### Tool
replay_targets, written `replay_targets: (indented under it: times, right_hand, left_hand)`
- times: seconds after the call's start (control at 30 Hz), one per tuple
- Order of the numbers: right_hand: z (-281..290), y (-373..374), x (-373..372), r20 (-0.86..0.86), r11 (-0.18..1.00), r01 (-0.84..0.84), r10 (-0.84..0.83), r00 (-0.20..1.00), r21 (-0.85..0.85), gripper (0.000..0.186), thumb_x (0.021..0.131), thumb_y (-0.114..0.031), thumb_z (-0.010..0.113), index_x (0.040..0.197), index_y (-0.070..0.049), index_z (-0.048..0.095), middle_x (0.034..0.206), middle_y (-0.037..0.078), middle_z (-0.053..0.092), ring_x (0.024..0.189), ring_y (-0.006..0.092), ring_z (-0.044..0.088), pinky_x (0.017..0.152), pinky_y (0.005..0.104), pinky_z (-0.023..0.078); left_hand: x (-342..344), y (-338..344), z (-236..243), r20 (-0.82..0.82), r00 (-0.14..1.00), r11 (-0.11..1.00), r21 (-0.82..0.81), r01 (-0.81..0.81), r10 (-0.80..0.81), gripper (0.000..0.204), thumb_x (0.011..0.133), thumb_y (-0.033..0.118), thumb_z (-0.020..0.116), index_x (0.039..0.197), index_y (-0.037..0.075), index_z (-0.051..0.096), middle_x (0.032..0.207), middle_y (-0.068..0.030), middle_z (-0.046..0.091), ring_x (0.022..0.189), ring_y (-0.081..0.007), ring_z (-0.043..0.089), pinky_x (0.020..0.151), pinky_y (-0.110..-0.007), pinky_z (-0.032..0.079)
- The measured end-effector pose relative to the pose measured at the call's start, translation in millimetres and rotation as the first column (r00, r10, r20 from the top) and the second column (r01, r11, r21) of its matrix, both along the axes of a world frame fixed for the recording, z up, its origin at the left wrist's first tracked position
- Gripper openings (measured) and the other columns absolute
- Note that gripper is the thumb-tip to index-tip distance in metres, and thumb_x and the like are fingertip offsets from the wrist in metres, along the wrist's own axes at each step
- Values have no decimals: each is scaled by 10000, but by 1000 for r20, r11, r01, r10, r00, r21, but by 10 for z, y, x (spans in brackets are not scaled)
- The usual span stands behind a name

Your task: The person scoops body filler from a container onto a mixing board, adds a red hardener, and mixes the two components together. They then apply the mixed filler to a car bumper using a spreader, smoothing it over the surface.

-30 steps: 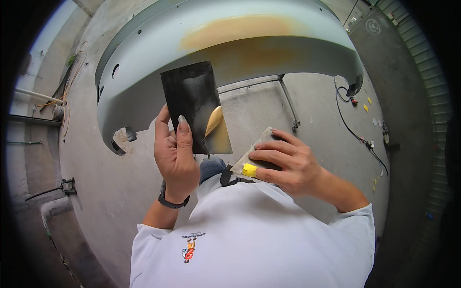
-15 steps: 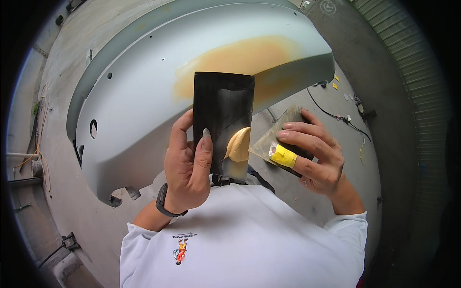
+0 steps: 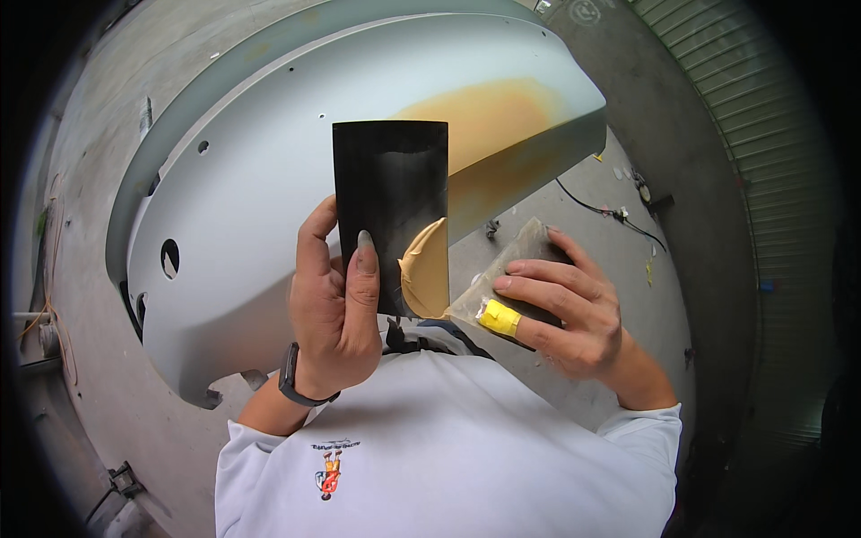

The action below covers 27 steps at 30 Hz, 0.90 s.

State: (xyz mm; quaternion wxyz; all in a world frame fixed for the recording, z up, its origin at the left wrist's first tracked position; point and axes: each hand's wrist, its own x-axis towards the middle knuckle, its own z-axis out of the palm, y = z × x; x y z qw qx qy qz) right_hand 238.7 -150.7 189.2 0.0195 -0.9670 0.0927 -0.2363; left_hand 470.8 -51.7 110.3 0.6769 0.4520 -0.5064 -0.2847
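Note:
My left hand (image 3: 336, 314) grips a black rectangular mixing board (image 3: 386, 179) upright, its thumb lying across the face. A thick mound of tan body filler (image 3: 425, 273) clings to the board's lower right side. My right hand (image 3: 578, 318) pinches a worn, greyish filler spreader (image 3: 513, 251) between thumb and fingers. The spreader's left corner is at the board's lower right edge, by the filler. Yellow tape (image 3: 499, 317) wraps one right finger. Beyond the hands is a pale grey car bumper cover (image 3: 233, 215) with an orange-tan patch (image 3: 493, 108), partly hidden by the board.
Dark cables (image 3: 592, 204) lie on the concrete floor (image 3: 619, 296) to the right. A ribbed metal shutter (image 3: 717, 81) rises at the far right. Orange hoses (image 3: 49, 296) and pipes run along the left side.
The filler mound now reaches down to the board's lower right corner, where a thin smear was. Both hands, the board and the spreader appear farther left; the view has shifted too.

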Motion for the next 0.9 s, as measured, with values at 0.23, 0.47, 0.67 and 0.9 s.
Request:
replay_targets:
  times: [0.23,0.47,0.67,0.9]
  right_hand:
    - [-26,-51,-160,21,1000,6,-6,1000,6,170,772,-223,792,928,-157,801,1157,72,769,1087,252,740,1047,564,546]
    - [-116,-25,-431,49,988,-88,83,995,124,200,828,-189,763,1020,-178,818,1175,77,764,1082,249,735,1056,565,541]
    - [-318,108,-222,347,954,-295,261,901,50,215,923,-212,729,1117,-261,808,1316,72,719,1217,269,680,1193,641,423]
    - [-368,-231,-412,161,996,-74,66,985,46,193,893,-251,734,1059,-212,827,1343,90,697,1252,292,648,1193,624,421]
  left_hand:
    - [-348,-123,29,234,972,986,-150,67,-31,488,1071,-33,477,1518,-126,304,1131,-214,695,598,-143,631,537,-282,491]
    - [-331,-107,117,22,978,951,-239,-195,207,526,1129,42,390,1597,-77,182,1340,-238,635,898,-156,731,741,-221,548]
    - [-647,-134,114,-523,850,990,71,119,-65,486,1144,88,435,1573,-82,282,1315,-111,658,1016,-53,641,874,-179,474]
    - [-487,37,190,-604,792,985,65,160,-89,487,1143,101,443,1559,-113,308,1439,-154,594,1168,-102,649,994,-219,488]
